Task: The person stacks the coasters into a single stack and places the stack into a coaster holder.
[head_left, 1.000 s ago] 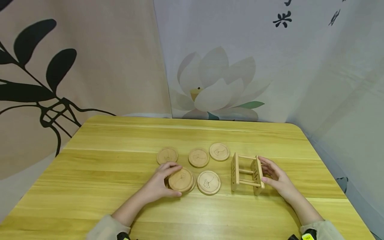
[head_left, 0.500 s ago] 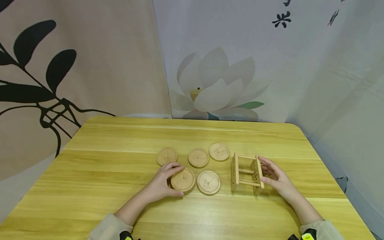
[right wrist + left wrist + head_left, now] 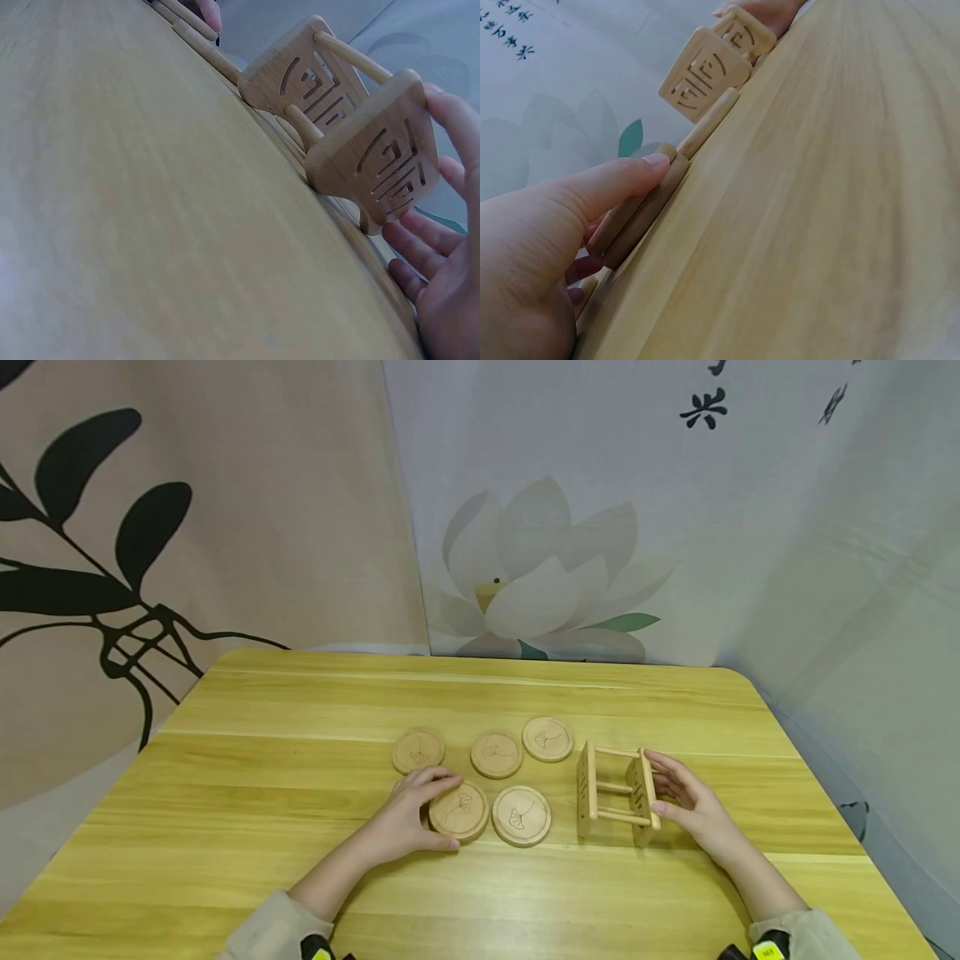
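My left hand (image 3: 412, 814) pinches a round wooden coaster (image 3: 459, 810) by its rim, thumb in front and fingers behind. That coaster lies flat on a second coaster (image 3: 649, 214), seen edge-on in the left wrist view. Just right of this stack is a single coaster (image 3: 521, 817) with a carved ginkgo leaf. At the right stands a small wooden coaster rack (image 3: 615, 793), two slotted end panels joined by rods, holding no coasters. My right hand (image 3: 686, 802) holds its right end panel (image 3: 382, 150) between thumb and fingers.
Behind lie three more coasters: a left one (image 3: 417, 751), a middle one (image 3: 497, 755) and a right one (image 3: 547, 739). All rest on a wooden table (image 3: 300, 710). Its far edge meets a printed curtain (image 3: 315, 527).
My left hand has shifted slightly right, and its coaster, earlier offset to the left, now sits squarely over the one beneath. My right hand and the rack stay in place.
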The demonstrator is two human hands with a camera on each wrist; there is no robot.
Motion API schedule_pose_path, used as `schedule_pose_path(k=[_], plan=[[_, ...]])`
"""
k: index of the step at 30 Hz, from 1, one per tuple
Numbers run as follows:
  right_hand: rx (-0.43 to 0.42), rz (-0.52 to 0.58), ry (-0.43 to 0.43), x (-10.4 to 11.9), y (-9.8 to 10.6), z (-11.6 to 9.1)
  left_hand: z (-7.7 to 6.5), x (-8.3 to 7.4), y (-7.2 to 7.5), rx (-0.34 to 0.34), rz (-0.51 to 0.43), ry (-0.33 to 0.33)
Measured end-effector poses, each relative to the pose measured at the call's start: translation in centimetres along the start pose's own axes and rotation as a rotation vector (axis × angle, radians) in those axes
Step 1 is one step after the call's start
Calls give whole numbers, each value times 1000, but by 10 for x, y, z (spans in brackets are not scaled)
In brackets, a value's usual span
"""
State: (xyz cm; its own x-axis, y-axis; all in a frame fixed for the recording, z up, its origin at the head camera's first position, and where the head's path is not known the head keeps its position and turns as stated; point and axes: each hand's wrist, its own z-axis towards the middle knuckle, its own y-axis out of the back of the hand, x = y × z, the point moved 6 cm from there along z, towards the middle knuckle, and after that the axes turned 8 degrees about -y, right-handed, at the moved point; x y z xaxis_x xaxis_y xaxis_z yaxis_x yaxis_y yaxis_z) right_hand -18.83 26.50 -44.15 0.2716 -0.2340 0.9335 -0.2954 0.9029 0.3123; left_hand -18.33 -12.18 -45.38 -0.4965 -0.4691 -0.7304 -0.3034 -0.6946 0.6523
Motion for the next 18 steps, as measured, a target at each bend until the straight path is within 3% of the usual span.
schedule_pose_path(k=[18], plan=[[14, 5, -9, -3, 0, -1, 0, 1, -1, 13, 9, 20]])
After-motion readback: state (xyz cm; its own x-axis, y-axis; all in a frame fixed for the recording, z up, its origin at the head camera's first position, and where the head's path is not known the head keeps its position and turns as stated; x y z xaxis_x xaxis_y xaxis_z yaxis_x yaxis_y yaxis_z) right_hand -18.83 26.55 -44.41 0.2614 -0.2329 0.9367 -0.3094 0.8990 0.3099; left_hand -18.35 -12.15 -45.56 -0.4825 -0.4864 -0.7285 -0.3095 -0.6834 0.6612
